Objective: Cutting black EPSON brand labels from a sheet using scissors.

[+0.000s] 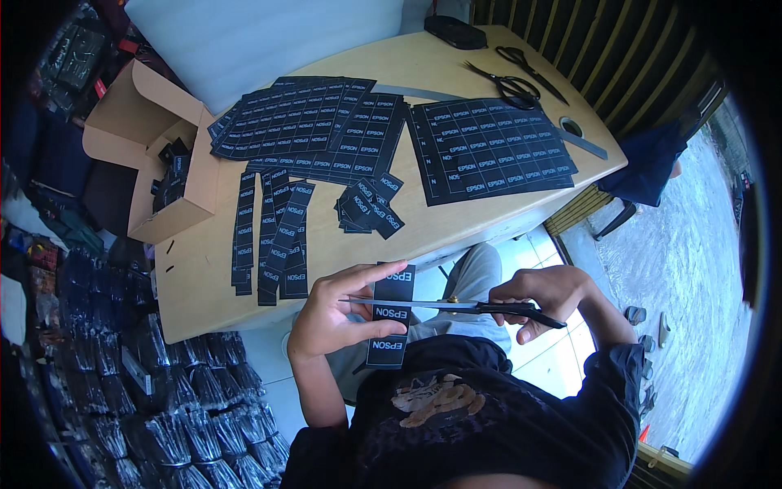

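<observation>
Left hand: the left hand [338,314] is closing on a black label strip [391,318], its thumb pressing on the strip's front.
Label strip: it is hanging upright in front of the person, just off the near edge of the wooden table [204,281].
Right hand: the right hand [542,297] is gripping the handles of the black-handled scissors [464,306], fingers curling around them.
Scissors: the blades are reaching leftward across the strip; how far apart they are standing, I cannot tell.
Tabletop left: more cut strips [281,236] are lying beside a small pile of cut labels [371,204].
Tabletop back: two stacks of uncut label sheets, the left stack [285,122] and the right stack [489,151], are lying side by side.
Table's left edge: an open cardboard box [195,196] is standing there.
</observation>
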The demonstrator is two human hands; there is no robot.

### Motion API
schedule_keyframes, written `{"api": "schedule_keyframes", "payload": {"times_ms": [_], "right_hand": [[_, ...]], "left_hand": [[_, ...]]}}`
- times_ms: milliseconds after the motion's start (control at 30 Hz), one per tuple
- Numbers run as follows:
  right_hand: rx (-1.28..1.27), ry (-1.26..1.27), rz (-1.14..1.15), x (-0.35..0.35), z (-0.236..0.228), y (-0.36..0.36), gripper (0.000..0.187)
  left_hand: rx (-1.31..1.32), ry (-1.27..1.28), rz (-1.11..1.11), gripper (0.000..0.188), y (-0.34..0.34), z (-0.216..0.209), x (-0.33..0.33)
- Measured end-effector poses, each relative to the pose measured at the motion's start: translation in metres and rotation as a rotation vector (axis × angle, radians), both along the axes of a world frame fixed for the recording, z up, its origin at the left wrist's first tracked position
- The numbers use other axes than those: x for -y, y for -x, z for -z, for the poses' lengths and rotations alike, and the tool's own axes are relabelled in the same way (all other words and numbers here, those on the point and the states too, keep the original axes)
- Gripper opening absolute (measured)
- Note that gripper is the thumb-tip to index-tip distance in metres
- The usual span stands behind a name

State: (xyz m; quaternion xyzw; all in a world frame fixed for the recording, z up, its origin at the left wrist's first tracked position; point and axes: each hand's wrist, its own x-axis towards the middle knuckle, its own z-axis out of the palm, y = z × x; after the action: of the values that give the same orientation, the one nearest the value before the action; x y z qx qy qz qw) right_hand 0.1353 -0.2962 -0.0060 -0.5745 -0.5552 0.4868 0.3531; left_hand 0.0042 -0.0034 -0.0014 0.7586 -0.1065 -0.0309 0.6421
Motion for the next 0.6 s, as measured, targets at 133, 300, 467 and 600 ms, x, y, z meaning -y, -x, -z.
{"api": "schedule_keyframes", "payload": {"times_ms": [133,300,467,600], "right_hand": [[-0.024,0.019,0.023,0.0004,-0.003,0.0031,0.062],[-0.005,0.015,-0.018,0.0004,-0.0031,0.001,0.059],[0.006,0.045,0.05,0.0013,-0.0036,0.0048,0.066],[0.004,0.046,0.059,0.0011,-0.0015,0.0036,0.063]], "left_hand": [[-0.01,-0.015,0.005,0.068,0.0009,0.0005,-0.002],[-0.034,-0.035,0.01,0.069,0.001,0.0002,-0.0014],[-0.001,-0.026,0.003,0.069,0.0016,-0.0017,-0.0007],[-0.004,-0.018,-0.004,0.068,0.0021,-0.0012,-0.0009]]}}
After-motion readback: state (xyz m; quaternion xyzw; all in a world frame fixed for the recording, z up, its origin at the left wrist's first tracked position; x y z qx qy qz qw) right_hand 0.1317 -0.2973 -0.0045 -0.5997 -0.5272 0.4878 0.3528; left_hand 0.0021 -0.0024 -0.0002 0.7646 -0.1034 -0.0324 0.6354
